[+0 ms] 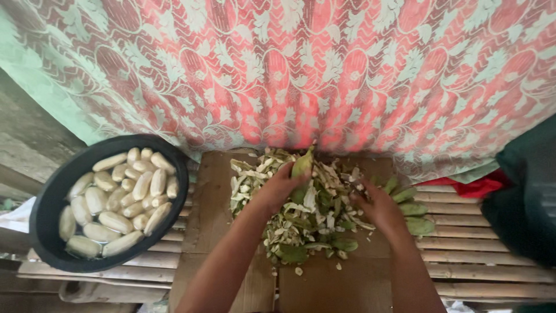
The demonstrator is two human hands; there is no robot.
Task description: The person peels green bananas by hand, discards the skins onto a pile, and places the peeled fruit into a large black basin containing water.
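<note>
The left hand [278, 188] grips a green unpeeled banana [302, 164], long axis near upright, tip pointing toward the patterned cloth [324, 69], above the peel heap [301, 208]; right hand [379, 207] rests beside the peels, grip unclear.

The right hand [379, 207] is motion-blurred, so its fingers and whatever they hold cannot be made out. Beside the heap of green peelings [301, 208], the left hand's [278, 188] fingertips are hidden behind a green unpeeled banana [302, 164]. Both forearms leave the bottom edge.
</note>
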